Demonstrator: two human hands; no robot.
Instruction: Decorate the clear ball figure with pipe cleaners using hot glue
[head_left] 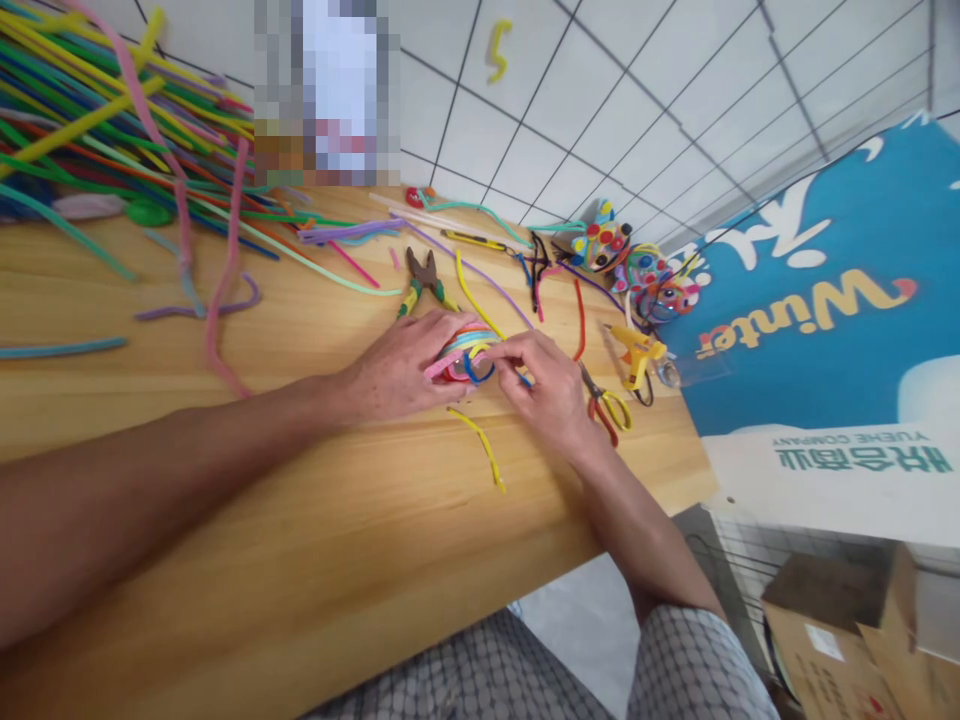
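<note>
My left hand (405,365) lies over a small coiled bundle of coloured pipe cleaners (466,352) on the wooden table (300,520), its fingers curled round the bundle's left side. From the right, my right hand (544,385) pinches the same bundle, thumb and fingers closed on its strands. A short yellow pipe cleaner (480,445) lies loose on the table just below both hands.
Pliers (421,280) lie just beyond the hands; scissors (607,405) and a yellow glue gun (637,355) lie to the right. A big heap of pipe cleaners (112,120) fills the far left. Finished colourful figures (630,265) stand far right, by a blue box (825,300).
</note>
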